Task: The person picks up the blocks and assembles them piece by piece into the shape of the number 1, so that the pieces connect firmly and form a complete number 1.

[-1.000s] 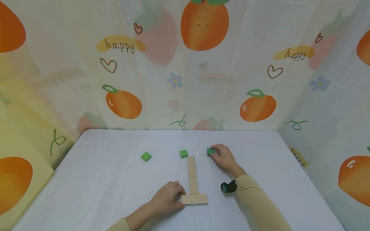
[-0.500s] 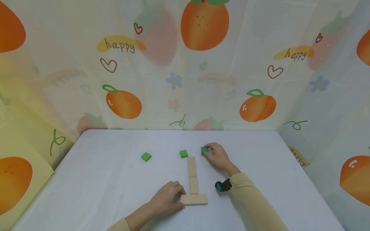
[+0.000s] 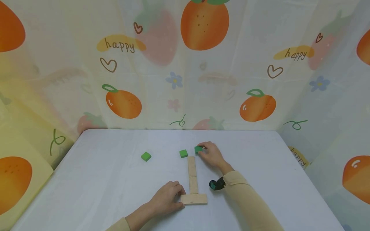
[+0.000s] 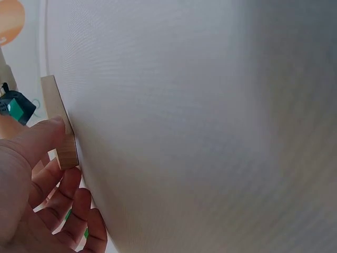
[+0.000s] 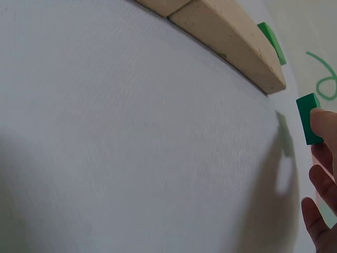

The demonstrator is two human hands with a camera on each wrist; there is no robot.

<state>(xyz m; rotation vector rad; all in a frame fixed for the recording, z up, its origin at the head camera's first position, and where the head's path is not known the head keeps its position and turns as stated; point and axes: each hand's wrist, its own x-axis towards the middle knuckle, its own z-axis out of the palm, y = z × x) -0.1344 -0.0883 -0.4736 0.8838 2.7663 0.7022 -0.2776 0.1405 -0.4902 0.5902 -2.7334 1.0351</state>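
My left hand [image 3: 165, 199] grips the left end of a wooden block [image 3: 196, 199] lying crosswise. In the left wrist view the thumb [image 4: 45, 138] lies on its near side, with the fingers beyond. Two more wooden blocks, a nearer one [image 3: 193, 185] and a farther one [image 3: 192, 166], run end to end away from it. Between thumb and fingers, my right hand [image 3: 214, 156] pinches a green block [image 3: 198, 150], right of the column's far end. The right wrist view shows this green block [image 5: 309, 118] raised, its shadow apart on the table. Another green block [image 3: 183, 153] lies by the column's far left corner.
A third green block [image 3: 146, 156] lies farther left on the white table [image 3: 101, 179]. A black wrist camera [image 3: 217, 184] juts from the right sleeve, right of the wooden column. A fruit-printed curtain [image 3: 202, 96] hangs behind the table and along its sides.
My right hand has moved left with the green block, closer to the column's far end. The left hand and the wooden blocks have stayed in place.
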